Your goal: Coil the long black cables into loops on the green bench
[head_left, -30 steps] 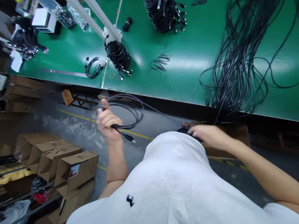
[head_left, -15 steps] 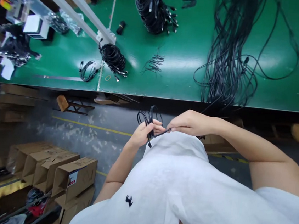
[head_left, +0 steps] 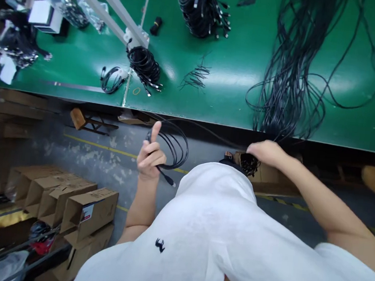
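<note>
In the head view, the left hand (head_left: pixel 151 158) clasped the coiled black cable (head_left: pixel 181 160) off the tabletop's (head_left: pixel 225 104) front edge, loops toward the right hand (head_left: pixel 265 152), one strand running roughly along that edge toward the latter's curled fingers, whose grip, like the strand's far end, could not be made out.

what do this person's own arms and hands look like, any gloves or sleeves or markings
The left hand and right hand are ungloved, with no watch showing at either wrist. The forearms are bare. The person wears a white short-sleeved shirt with a small black mark on the front; the right sleeve is plain white.
</note>
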{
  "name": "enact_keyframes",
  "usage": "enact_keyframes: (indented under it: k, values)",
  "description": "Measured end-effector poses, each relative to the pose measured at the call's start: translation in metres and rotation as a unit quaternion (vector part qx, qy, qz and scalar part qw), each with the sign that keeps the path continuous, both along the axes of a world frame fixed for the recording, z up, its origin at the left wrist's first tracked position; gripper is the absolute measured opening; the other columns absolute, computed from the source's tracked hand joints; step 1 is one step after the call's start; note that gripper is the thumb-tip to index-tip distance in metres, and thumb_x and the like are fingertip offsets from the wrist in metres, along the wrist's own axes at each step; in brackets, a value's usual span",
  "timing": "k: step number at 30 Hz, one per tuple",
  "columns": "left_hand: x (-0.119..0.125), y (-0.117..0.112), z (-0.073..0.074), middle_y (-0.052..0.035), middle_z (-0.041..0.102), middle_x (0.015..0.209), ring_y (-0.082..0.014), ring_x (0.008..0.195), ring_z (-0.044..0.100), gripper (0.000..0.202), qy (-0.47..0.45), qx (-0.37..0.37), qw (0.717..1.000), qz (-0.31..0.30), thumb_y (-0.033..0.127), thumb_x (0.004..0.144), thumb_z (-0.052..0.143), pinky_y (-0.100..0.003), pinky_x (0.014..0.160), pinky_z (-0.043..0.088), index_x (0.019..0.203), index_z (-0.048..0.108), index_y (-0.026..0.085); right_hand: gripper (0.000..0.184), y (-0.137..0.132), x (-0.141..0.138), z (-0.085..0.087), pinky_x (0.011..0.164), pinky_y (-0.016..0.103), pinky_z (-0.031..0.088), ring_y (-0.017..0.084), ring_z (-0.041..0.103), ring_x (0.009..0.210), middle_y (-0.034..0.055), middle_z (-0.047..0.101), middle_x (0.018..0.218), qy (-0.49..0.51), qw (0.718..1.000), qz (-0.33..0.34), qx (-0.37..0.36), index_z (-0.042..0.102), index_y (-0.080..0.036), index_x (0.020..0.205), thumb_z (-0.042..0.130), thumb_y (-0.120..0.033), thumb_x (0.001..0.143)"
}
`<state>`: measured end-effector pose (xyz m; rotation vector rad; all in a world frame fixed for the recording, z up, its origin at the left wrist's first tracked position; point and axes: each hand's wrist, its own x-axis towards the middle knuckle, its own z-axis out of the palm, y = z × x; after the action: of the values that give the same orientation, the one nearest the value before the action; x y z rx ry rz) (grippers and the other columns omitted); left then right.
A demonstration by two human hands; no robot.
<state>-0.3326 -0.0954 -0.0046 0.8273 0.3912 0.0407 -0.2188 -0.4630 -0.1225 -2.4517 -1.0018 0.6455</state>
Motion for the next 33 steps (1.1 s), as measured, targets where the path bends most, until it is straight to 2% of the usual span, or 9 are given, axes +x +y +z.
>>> enact_keyframes:
  k: [3,7,9,12,14,17,22,27,33]
  values:
    - [0.01,-0.016,-0.017,0.0018,0.067,0.066,-0.0057,0.047,0.059,0.037,0.081,0.085,0.989,-0.093,0.034,0.084,0.068,-0.013,0.046,0.043,0.117,0.062,0.019,0.038,0.036,-0.049,0.04,0.063,0.026,0.037,0.015,0.061,0.07,0.0041,0.072,0.082,0.029,0.972,0.193,0.134,0.07,-0.022,0.092,0.036,-0.037,0.099]
    - [0.004,-0.054,-0.043,-0.0086,0.072,0.074,-0.0162,0.064,0.068,0.039,0.128,0.115,0.948,-0.268,0.046,0.076,0.074,-0.025,0.061,0.054,0.093,0.064,0.012,0.043,0.086,-0.049,0.09,0.058,0.024,0.031,0.012,0.056,0.063,0.0034,0.068,0.074,0.015,0.961,0.183,0.209,0.067,-0.019,0.087,0.033,-0.042,0.101]
    - [-0.005,-0.064,-0.045,-0.0039,0.064,0.056,-0.0114,0.045,0.057,0.041,0.117,0.072,0.925,-0.355,0.05,0.077,0.072,-0.022,0.048,0.048,0.088,0.065,0.011,0.043,0.094,-0.027,0.095,0.058,0.024,0.03,0.012,0.055,0.063,0.0022,0.067,0.073,0.038,0.966,0.147,0.208,0.066,-0.019,0.082,0.036,-0.043,0.099]
    - [-0.015,-0.06,-0.035,0.0069,0.039,0.035,-0.0048,0.027,0.029,0.041,0.092,-0.021,0.905,-0.416,0.053,0.077,0.071,-0.017,0.033,0.03,0.081,0.067,0.012,0.04,0.08,0.009,0.074,0.064,0.024,0.036,0.013,0.058,0.069,0.0018,0.067,0.076,0.081,0.968,0.095,0.217,0.067,-0.019,0.081,0.044,-0.048,0.095]
    - [-0.016,-0.047,-0.026,0.0118,0.023,0.03,-0.0031,0.023,0.016,0.036,0.048,-0.078,0.918,-0.385,0.05,0.076,0.072,-0.016,0.028,0.022,0.078,0.069,0.015,0.041,0.057,0.03,0.048,0.07,0.026,0.039,0.016,0.06,0.074,0.0039,0.068,0.079,0.061,0.974,0.017,0.217,0.068,-0.018,0.081,0.045,-0.05,0.093]
    - [-0.014,-0.025,-0.014,0.0153,0.013,0.031,-0.0016,0.022,0.002,0.029,-0.007,-0.099,0.966,-0.237,0.045,0.079,0.071,-0.014,0.024,0.014,0.093,0.072,0.02,0.04,0.021,0.049,0.006,0.08,0.032,0.041,0.02,0.061,0.082,0.0079,0.068,0.082,-0.017,0.98,-0.094,0.172,0.068,-0.018,0.08,0.043,-0.047,0.092]
    - [-0.007,-0.013,0.0,0.0141,0.023,0.04,-0.0013,0.021,0.01,0.035,0.056,-0.051,0.997,-0.02,0.045,0.093,0.054,-0.014,0.026,0.015,0.123,0.061,0.03,0.037,0.016,0.021,-0.034,0.078,0.033,0.045,0.022,0.062,0.091,0.011,0.068,0.101,0.002,0.991,-0.107,0.074,0.065,-0.017,0.103,0.037,-0.038,0.095]
    - [0.007,-0.016,-0.001,0.011,0.033,0.045,-0.0008,0.027,0.029,0.026,0.119,-0.016,0.993,-0.007,0.039,0.097,0.048,-0.011,0.03,0.023,0.112,0.064,0.023,0.033,0.055,-0.048,-0.009,0.059,0.03,0.037,0.023,0.061,0.079,0.0162,0.062,0.104,-0.081,0.99,0.016,-0.115,0.054,-0.012,0.122,0.037,-0.017,0.094]
    - [0.011,-0.039,-0.052,-0.0072,0.071,0.089,-0.0144,0.078,0.068,0.029,0.179,0.113,0.965,-0.154,0.042,0.084,0.067,-0.023,0.068,0.053,0.092,0.062,0.014,0.023,0.096,-0.07,0.035,0.063,0.032,0.032,0.02,0.056,0.078,0.0113,0.061,0.095,-0.15,0.953,0.264,-0.003,0.06,-0.015,0.103,0.039,-0.013,0.095]
